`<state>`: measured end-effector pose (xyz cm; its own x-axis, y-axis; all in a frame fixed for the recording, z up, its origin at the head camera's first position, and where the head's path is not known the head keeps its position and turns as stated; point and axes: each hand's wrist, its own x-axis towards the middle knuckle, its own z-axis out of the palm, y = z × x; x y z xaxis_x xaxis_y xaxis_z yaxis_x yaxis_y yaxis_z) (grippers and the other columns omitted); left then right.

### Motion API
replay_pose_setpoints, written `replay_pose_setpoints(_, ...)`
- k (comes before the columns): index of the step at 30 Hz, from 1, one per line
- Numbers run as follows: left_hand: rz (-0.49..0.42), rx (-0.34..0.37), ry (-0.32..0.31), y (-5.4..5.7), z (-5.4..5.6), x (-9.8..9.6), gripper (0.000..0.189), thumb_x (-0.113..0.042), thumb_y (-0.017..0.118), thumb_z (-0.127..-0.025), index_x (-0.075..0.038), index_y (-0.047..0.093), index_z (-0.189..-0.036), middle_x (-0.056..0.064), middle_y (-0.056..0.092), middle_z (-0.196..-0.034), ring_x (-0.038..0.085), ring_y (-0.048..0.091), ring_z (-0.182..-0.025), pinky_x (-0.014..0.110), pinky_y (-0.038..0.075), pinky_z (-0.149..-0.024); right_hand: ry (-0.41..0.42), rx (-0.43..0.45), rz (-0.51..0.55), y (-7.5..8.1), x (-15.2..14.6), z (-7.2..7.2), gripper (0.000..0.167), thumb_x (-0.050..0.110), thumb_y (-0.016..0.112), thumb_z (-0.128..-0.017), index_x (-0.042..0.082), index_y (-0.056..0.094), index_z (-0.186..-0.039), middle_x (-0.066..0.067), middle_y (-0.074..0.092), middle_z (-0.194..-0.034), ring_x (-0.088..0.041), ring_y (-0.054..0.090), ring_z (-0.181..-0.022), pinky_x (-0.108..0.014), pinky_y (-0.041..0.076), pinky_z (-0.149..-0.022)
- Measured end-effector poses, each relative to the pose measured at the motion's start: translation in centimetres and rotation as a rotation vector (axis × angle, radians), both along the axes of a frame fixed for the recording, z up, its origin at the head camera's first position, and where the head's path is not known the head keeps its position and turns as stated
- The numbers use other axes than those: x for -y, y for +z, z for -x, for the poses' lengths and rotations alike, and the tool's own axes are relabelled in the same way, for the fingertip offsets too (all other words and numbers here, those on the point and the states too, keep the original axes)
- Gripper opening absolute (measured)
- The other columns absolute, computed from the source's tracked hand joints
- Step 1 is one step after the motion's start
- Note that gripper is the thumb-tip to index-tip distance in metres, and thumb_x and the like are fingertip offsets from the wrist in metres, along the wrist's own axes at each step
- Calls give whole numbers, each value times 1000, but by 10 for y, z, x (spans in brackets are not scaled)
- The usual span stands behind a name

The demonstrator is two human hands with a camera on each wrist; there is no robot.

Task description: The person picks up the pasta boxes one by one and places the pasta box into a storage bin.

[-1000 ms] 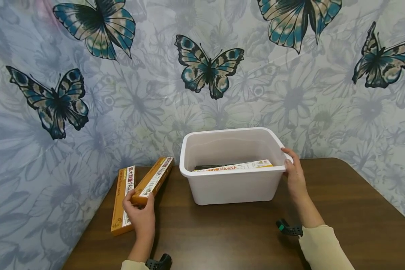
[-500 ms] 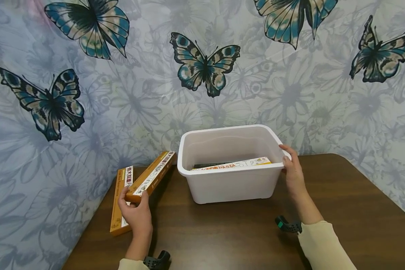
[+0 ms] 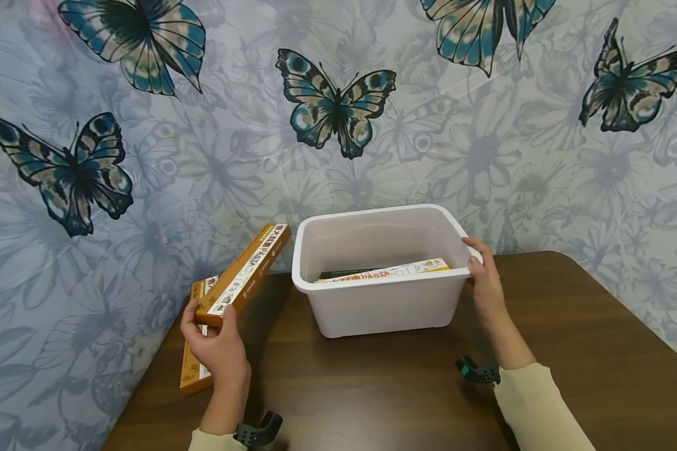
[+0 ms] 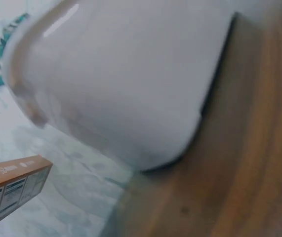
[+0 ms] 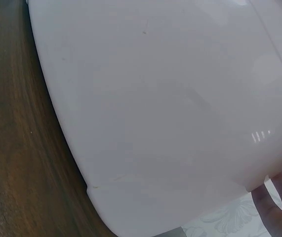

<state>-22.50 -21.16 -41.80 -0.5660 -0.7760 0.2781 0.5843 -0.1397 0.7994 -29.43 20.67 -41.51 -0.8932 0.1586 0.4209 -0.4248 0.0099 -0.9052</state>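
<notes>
In the head view my left hand [image 3: 217,351] grips the near end of a long orange pasta box [image 3: 247,270] with a white label strip. The box slants up and away, its far end raised above the table. A second orange pasta box [image 3: 192,369] lies flat on the table, partly hidden beneath it. My right hand [image 3: 488,288] holds the right rim of a white plastic bin [image 3: 380,307], thumb outside at the front corner. Inside the bin a white pasta box [image 3: 395,272] shows. The left wrist view catches the held pasta box [image 4: 17,185] at its lower left.
The brown wooden table [image 3: 383,394] has a rounded far right corner. Directly behind it rises a wall [image 3: 231,156] printed with flowers and butterflies. Beside the white pasta box, a dark flat item [image 3: 344,274] lies in the bin.
My left hand has raised the orange pasta box and shifted slightly left, uncovering less of the box below. The right hand keeps its hold on the bin's rim. The view has tilted slightly.
</notes>
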Motion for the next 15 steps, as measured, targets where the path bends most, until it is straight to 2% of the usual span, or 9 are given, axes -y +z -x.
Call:
replay_pose_setpoints(6,-66,-109,-43,22,-1,0,60,8,64,-88,-4,41,-142,10,39,-139,30,50,-124,23,57,-86,3,1,11,0,2,1,47,23,33,-103,12,40,-148,8,39,-144,-12,40,-122,-31,34,-91)
replay_pose_setpoints(11,-77,-190,-92,36,3,-3,57,9,64,-87,-6,45,-139,13,37,-138,33,47,-126,26,58,-85,5,-3,32,-1,1,3,47,23,34,-103,12,40,-148,8,38,-145,-11,40,-122,-31,33,-91)
replay_pose_setpoints(15,-73,-197,-136,45,6,-5,55,8,63,-88,-7,46,-138,13,39,-135,32,49,-124,26,59,-81,5,-8,31,-1,0,2,47,24,34,-103,13,41,-148,10,39,-144,-10,41,-121,-30,34,-90)
